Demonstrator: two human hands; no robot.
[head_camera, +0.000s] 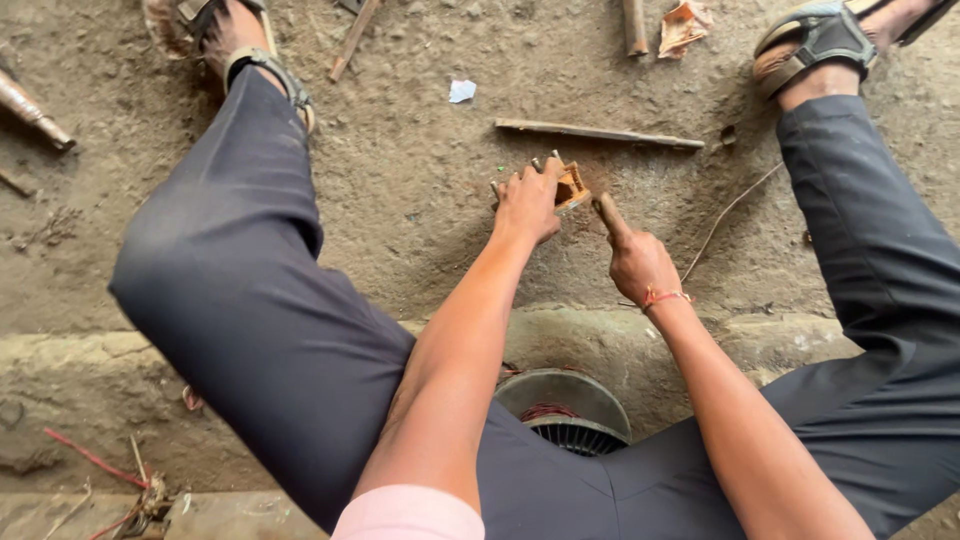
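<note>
Seated on a low concrete step with knees spread wide, a person leans forward and works at the dirt floor (420, 180) near the centre of the frame. The left hand (527, 203) is closed over a small orange-brown block (571, 187), fingers wrapped on its top and near side, apparently pinning it to the ground so it cannot shift. Just right of it, the right hand (640, 265), a red thread (664, 297) at the wrist, is clamped around a wooden handle (608, 215) whose tip angles up and left toward the block; the tool's working end is hidden, so what it is cannot be told. The two hands sit close together, the handle nearly touching the block. Low in the frame, between the dark trousers (250, 310), rests a round grey metal housing (563, 408) with reddish windings inside, seemingly parked within easy reach. A thin wooden strip (598, 133) lies on the ground just above the hands, and a bent wire (728, 212) trails to the right. Sandalled feet (815, 45) brace at the upper corners, steadying the forward lean.
</note>
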